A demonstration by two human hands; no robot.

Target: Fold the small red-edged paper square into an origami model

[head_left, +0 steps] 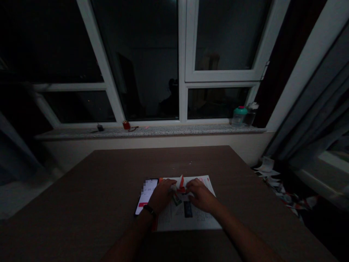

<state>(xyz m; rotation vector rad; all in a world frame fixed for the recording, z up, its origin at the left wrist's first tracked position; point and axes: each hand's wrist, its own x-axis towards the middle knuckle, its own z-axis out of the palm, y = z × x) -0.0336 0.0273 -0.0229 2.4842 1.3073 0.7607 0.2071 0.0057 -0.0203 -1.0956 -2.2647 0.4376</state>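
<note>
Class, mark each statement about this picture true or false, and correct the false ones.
1. The left hand and right hand are at the red-and-white paper. True.
2. The right wrist wears a dark band. False: the dark band is on the left wrist.
3. The phone lies on the table, left of the printed page. True.
4. The phone's screen is dark. False: it is lit.
5. The teal-lidded bottle stands on the windowsill. True.

Bench (81, 196) dark brown. Printed page (174, 222) white, orange left edge. Folded paper (181, 185) above page: red and white. Phone (146, 195) left of page: black rim, whitish screen.
</note>
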